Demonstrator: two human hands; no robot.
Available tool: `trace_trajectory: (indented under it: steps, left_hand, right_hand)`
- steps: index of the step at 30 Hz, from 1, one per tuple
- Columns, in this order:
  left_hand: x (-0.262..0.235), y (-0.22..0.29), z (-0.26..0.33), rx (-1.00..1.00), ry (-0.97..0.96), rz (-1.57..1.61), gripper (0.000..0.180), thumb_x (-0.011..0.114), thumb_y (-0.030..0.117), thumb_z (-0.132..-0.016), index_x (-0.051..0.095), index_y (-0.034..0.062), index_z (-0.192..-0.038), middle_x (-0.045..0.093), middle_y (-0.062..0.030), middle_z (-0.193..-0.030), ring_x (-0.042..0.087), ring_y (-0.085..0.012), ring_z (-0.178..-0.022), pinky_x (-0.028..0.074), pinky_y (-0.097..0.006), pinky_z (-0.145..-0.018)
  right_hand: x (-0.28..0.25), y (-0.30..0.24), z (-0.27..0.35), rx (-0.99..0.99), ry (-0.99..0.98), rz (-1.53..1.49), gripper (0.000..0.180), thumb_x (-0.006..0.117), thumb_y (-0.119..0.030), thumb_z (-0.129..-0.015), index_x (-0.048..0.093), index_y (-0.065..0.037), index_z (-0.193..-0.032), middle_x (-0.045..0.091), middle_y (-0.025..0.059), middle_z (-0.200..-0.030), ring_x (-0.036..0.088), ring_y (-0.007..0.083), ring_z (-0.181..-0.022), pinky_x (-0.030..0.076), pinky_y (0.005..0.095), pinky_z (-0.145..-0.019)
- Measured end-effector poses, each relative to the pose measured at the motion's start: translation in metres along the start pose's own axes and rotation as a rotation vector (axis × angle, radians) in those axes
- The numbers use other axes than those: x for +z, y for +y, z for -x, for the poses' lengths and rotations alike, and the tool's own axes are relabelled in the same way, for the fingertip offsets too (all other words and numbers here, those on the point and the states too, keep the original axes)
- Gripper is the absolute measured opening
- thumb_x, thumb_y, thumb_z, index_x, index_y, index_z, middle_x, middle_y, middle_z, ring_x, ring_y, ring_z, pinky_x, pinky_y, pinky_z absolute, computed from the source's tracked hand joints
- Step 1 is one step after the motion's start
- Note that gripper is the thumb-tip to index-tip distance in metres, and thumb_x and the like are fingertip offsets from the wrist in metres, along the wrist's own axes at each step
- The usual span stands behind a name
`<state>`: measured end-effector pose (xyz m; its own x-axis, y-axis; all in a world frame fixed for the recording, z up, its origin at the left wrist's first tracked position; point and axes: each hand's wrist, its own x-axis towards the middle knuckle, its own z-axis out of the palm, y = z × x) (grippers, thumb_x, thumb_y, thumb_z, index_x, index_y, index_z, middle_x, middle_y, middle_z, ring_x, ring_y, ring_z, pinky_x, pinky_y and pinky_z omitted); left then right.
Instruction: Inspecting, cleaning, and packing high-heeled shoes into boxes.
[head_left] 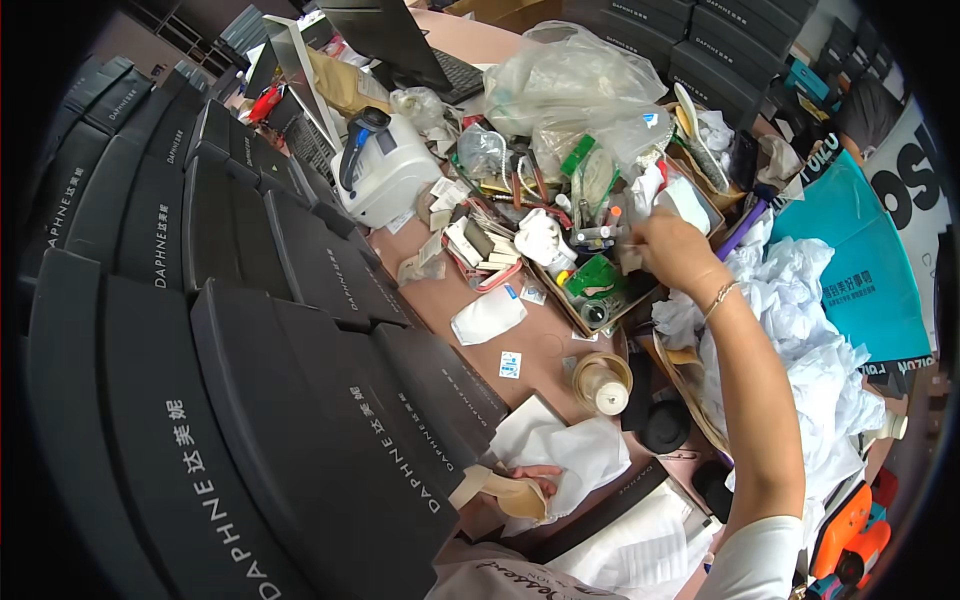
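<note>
My left hand (pixel 541 474) is at the lower middle, its fingers curled round a beige shoe (pixel 518 496). White tissue paper (pixel 585 462) lies against the shoe and those fingers. Stretched forward, my right hand (pixel 676 252) is over the right side of an open box (pixel 585 325) of small supplies. Its fingers are bent together, and what they pinch, if anything, is too small to tell. Close to the fingertips lie several small tubes (pixel 597 237). A green item (pixel 597 278) and a small round jar (pixel 594 313) sit in the same box.
Stacked black shoe boxes (pixel 290 400) wall off the left. A white label printer (pixel 385 170) stands behind them. Clear plastic bags (pixel 570 80) heap at the back. Crumpled white paper (pixel 780 330) fills a container on the right. A cup-like container (pixel 603 385) stands mid-table.
</note>
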<state>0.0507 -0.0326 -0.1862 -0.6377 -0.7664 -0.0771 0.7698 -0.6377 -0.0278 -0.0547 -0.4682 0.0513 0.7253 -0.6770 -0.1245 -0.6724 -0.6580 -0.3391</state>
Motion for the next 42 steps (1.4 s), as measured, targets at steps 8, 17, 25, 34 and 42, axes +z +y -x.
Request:
trace_trajectory:
  steps: [8, 17, 25, 34, 42]
  left_hand:
    - [0.001, 0.013, 0.006, -0.130, 0.080, -0.030, 0.093, 0.062, 0.054, -0.080, 0.016, 0.0045, -0.145, 0.046, -0.0158, -0.128, 0.053, -0.0296, -0.110, 0.044, -0.044, -0.093]
    - [0.033, 0.014, -0.006, -0.060, 0.196, -0.148, 0.093, 0.065, 0.057, -0.075, 0.028, 0.0009, -0.138, 0.053, -0.0185, -0.118, 0.057, -0.0298, -0.102, 0.047, -0.043, -0.088]
    - [0.055, 0.022, 0.007, -0.109, 0.271, -0.193, 0.039, 0.064, 0.027, -0.077, 0.058, 0.0003, -0.104, 0.059, -0.0168, -0.104, 0.059, -0.0310, -0.097, 0.048, -0.045, -0.088]
    - [0.112, -0.001, 0.008, -0.269, 0.371, -0.316, 0.029, 0.051, 0.017, -0.089, 0.057, -0.0019, -0.111, 0.063, -0.0168, -0.099, 0.063, -0.0296, -0.091, 0.053, -0.044, -0.081]
    - [0.094, -0.033, -0.020, -0.361, 0.371, -0.282, 0.030, 0.048, 0.017, -0.092, 0.054, -0.0010, -0.114, 0.062, -0.0162, -0.099, 0.063, -0.0277, -0.091, 0.054, -0.040, -0.078]
  right_hand:
    - [-0.031, -0.017, 0.017, -0.058, 0.478, -0.362, 0.015, 0.056, -0.011, -0.086, 0.059, 0.001, -0.093, 0.062, 0.0188, -0.083, 0.060, 0.0314, -0.072, 0.047, 0.0378, -0.066]
    - [-0.057, -0.033, 0.253, 0.303, 0.701, -0.721, 0.013, 0.057, -0.007, -0.089, 0.063, 0.001, -0.098, 0.062, 0.0030, -0.079, 0.054, 0.0068, -0.063, 0.044, 0.0202, -0.055]
    - [0.047, -0.085, 0.496, 0.710, 0.345, -0.519, 0.019, 0.061, -0.012, -0.085, 0.064, -0.001, -0.100, 0.065, 0.0113, -0.083, 0.062, 0.0217, -0.070, 0.049, 0.0317, -0.065]
    - [0.062, -0.097, 0.414, 0.296, 0.286, -0.703, 0.028, 0.058, -0.012, -0.087, 0.058, -0.001, -0.112, 0.064, 0.0155, -0.098, 0.064, 0.0258, -0.083, 0.050, 0.0336, -0.075]
    - [0.048, 0.016, 0.321, 0.300, 0.475, -0.562, 0.027, 0.050, -0.006, -0.084, 0.060, 0.000, -0.108, 0.064, 0.0186, -0.101, 0.061, 0.0331, -0.094, 0.047, 0.0375, -0.083]
